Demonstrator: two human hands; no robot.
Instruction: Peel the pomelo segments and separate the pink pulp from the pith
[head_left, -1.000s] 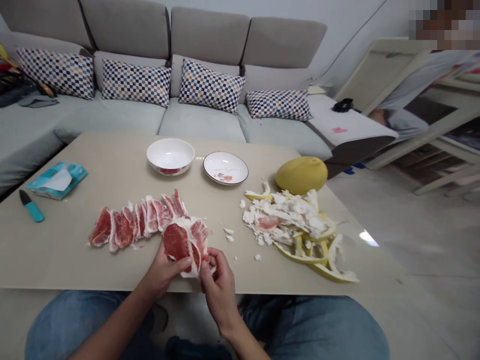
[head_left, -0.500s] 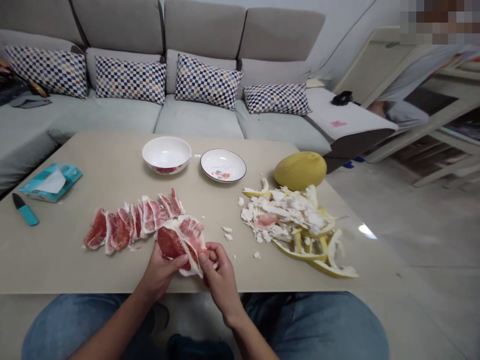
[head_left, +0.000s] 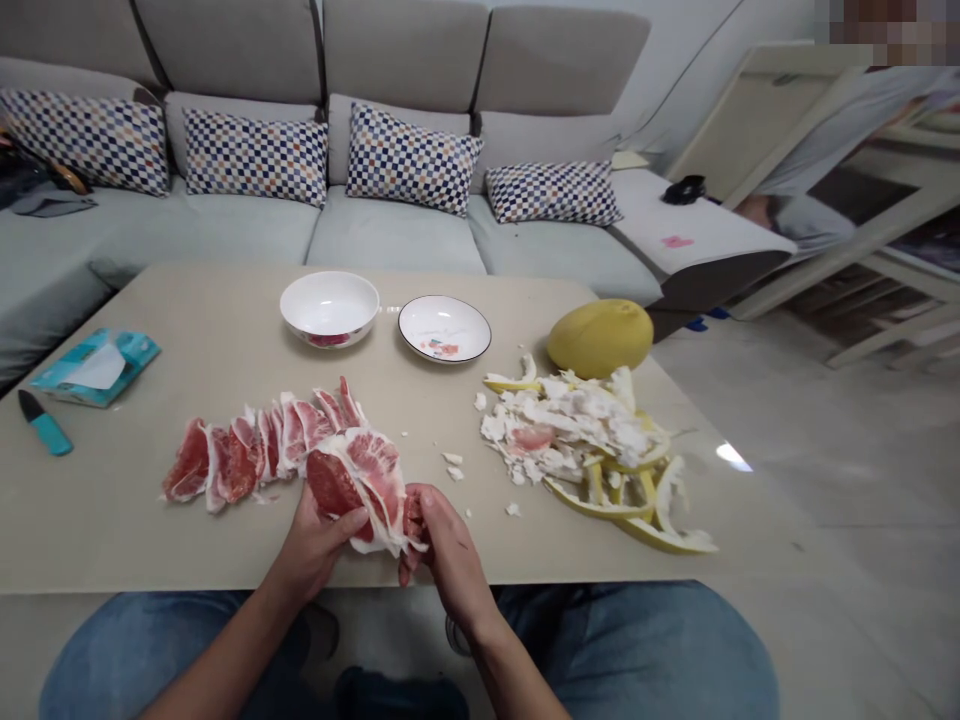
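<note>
A peeled chunk of red pomelo (head_left: pixel 360 480) is held over the table's near edge, its red pulp partly covered by white membrane. My left hand (head_left: pixel 316 545) grips it from the left, thumb pressed on the front. At its right edge, my right hand (head_left: pixel 452 550) has its fingers closed on a part of the fruit, with red pulp and white membrane beside them; the fingertips are partly hidden. Separated red pomelo segments (head_left: pixel 244 458) lie in a row just beyond my left hand. Right of my hands is a pile of yellow peel and white pith (head_left: pixel 577 430).
A white bowl (head_left: pixel 330 338) and a dark-rimmed plate (head_left: pixel 442 318) stand toward the back. One whole yellow pomelo (head_left: pixel 600 338) sits behind the peel. At left lie a tissue pack (head_left: pixel 97 368) and a teal-handled knife (head_left: pixel 46 425). Beyond the table is a sofa (head_left: pixel 397 235); a person sits at right.
My right hand has shifted slightly right and down, turning its back more upward at the pomelo's right edge. The chunk's right side now spreads wider. My left hand keeps its grip.
</note>
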